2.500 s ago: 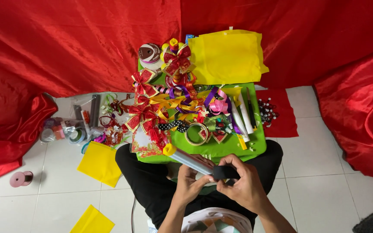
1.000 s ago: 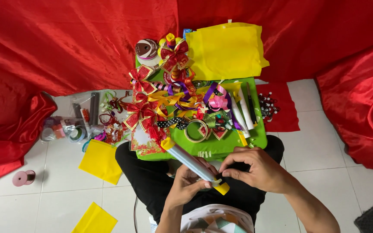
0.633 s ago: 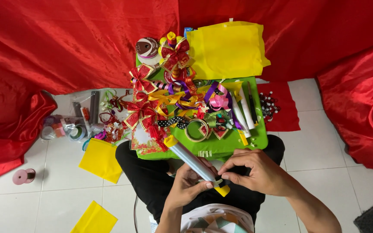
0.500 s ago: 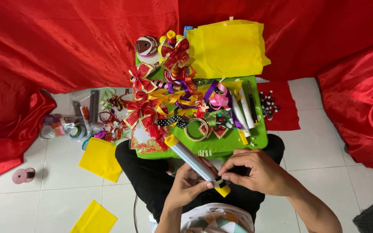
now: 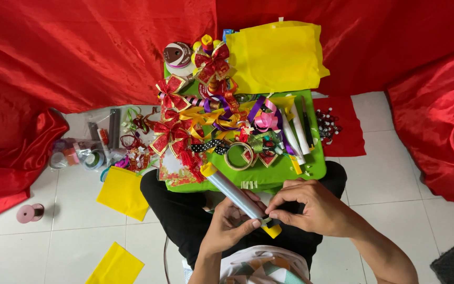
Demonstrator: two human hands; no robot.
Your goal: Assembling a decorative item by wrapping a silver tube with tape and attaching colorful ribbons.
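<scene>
Your right hand has come forward off the dark piece it held a moment ago, and its fingertips now pinch at the near yellow end cap of the long silver-grey tube with yellow ends. You hold that tube over your lap, slanting from its far cap by the tray edge down to the cap at your fingers. Your left hand is wrapped around the tube from below, thumb pressed on its lower part. Just beyond lies the bright green plastic tray, crowded with red and gold ribbon bows and a tan tape ring. A yellow fabric bag rests at its far end. Loose yellow paper sheets lie on the white tiled floor to your left.
</scene>
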